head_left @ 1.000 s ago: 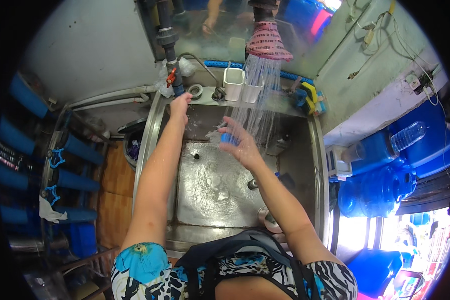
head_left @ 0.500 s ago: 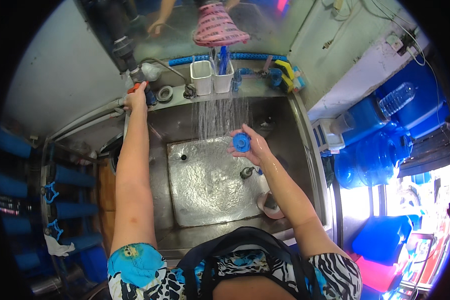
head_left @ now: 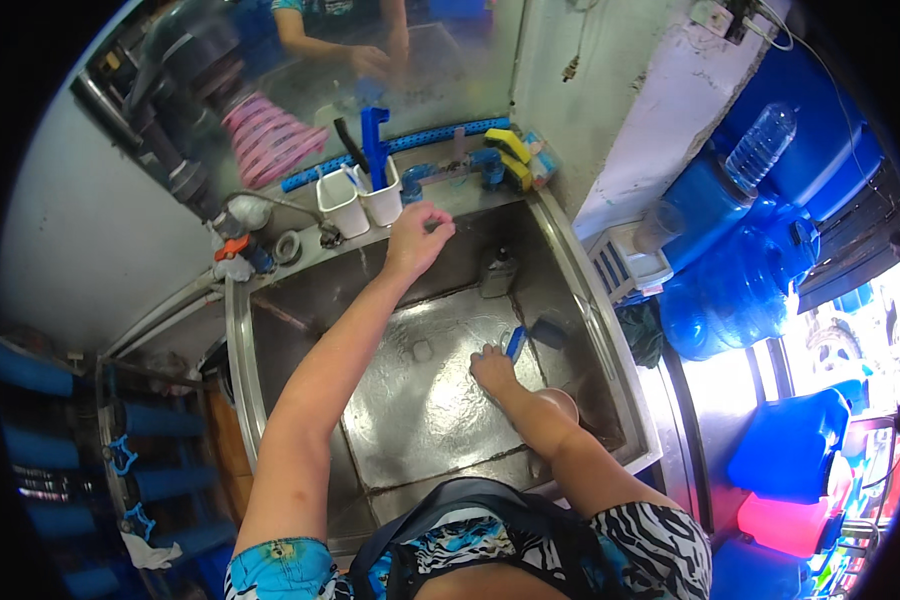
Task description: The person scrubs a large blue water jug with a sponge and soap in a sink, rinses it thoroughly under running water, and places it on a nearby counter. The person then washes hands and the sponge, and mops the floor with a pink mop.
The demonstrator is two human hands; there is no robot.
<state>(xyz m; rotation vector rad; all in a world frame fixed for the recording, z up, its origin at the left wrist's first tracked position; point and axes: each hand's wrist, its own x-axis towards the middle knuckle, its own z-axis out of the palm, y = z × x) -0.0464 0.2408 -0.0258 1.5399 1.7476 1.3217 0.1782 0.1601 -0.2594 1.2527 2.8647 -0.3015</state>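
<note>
Over the back of the metal sink (head_left: 400,420), my left hand (head_left: 420,238) is closed, with a small dark thing showing between its fingers that I cannot make out. My right hand (head_left: 493,372) is low at the sink floor, fingers bent downward; anything under them is hidden. Right beside its fingers lies a blue-handled tool (head_left: 515,342), possibly a brush. A dark square pad (head_left: 548,332) lies further right. A pump bottle (head_left: 499,272) stands in the sink's back right part. By my right forearm is a pink bowl (head_left: 560,404), partly covered by the arm.
Two white holders (head_left: 342,204) stand on the back ledge, one with a blue-handled tool (head_left: 374,150). Yellow sponges (head_left: 512,152) sit at the right corner. The pink-wrapped water outlet (head_left: 270,140) hangs upper left, above an orange valve handle (head_left: 232,248). Large blue water bottles (head_left: 730,300) stand at right.
The water has stopped. My left hand has left the valve and moved right over the sink; my right hand has lowered to the sink floor. The blue cap it held is out of sight.
</note>
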